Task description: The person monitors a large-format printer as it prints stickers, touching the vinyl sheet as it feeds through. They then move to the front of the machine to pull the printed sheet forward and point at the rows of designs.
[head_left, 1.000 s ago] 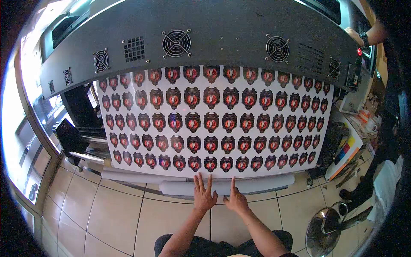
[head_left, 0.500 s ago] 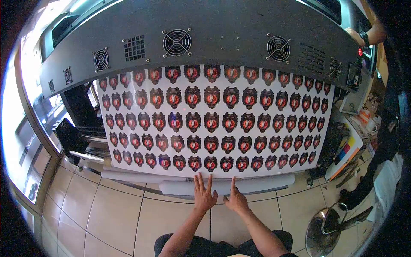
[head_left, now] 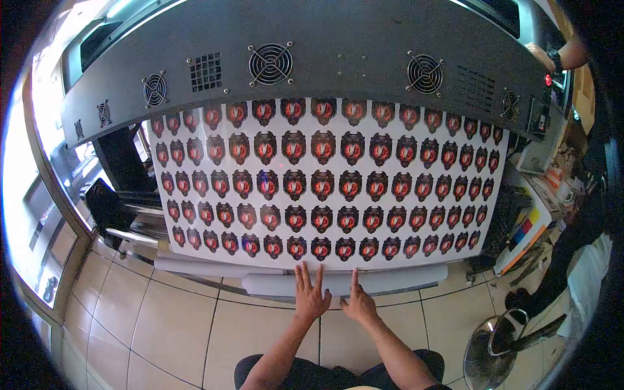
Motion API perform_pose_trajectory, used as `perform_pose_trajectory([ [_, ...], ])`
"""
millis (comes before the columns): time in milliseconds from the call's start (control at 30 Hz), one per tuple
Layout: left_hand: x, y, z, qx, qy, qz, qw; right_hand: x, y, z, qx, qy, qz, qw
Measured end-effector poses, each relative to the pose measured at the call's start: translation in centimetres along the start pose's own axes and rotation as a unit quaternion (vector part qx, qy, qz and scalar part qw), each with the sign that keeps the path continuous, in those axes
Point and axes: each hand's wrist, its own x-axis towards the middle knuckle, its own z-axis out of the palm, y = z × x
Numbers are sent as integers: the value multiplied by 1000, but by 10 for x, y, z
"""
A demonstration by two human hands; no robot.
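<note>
A wide white printed sheet point(head_left: 325, 265) hangs from a large grey printer point(head_left: 364, 39), covered in rows of black-and-red emblem prints. My left hand point(head_left: 311, 294) has its fingers spread, with the tips against the sheet's lower edge near the middle. Just to its right, my right hand point(head_left: 359, 304) points its index finger at the same edge, thumb out to the side and the other fingers bent. Neither hand grips anything. Below the sheet lies a white roll point(head_left: 390, 279), partly hidden behind my hands.
A round metal stool base point(head_left: 487, 364) stands on the tiled floor point(head_left: 169, 312) at lower right. Another person's hand point(head_left: 539, 57) rests at the printer's right end, near a red button point(head_left: 548, 80). Boards and clutter point(head_left: 526, 227) lean at right; a glass door point(head_left: 39, 214) is at left.
My hands keep the same place and pose at the sheet's edge. At the right, the other person's dark trouser leg and foot have shifted slightly.
</note>
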Motion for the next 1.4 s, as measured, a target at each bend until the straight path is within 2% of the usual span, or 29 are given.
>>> perform_pose_trajectory([
  [467,1,6,-4,1,10,-7,1000,1,2,3,-2,1,-2,1000],
  [533,2,12,-2,-7,101,-14,995,2,2,2,-8,-7,6,1000],
  [567,1,11,1,-8,101,-13,995,3,4,3,-1,-1,0,1000],
  [667,0,7,6,-77,114,-37,990,4,6,5,12,-10,7,1000],
  [733,3,2,6,-249,36,-111,961,4,6,6,19,-26,20,999],
  [767,2,-4,12,-249,35,-112,961,5,8,8,24,-22,15,999],
  [833,-1,-23,37,-375,14,-251,892,6,12,14,30,-17,10,999],
  [867,-1,-35,43,-479,-16,-294,827,5,15,17,25,17,-15,999],
  [900,6,-28,27,-479,-17,-294,827,5,15,18,24,33,-27,999],
  [967,19,-17,-3,-648,8,-362,670,4,14,18,21,45,-34,998],
  [1000,17,-28,0,-672,-10,-356,650,3,13,16,22,42,-32,998],
  [1133,17,-31,0,-675,14,-372,637,1,5,9,14,41,-33,999],
  [1200,17,-32,1,-646,9,-395,653,0,-1,1,24,-24,4,999],
  [1233,17,-32,2,-646,10,-395,653,0,0,2,24,-24,4,999],
  [1333,17,-27,-4,-636,23,-379,672,1,3,5,37,-11,-11,999],
  [1400,20,-20,-13,-593,-2,-363,719,1,3,5,42,-12,-7,999],
])
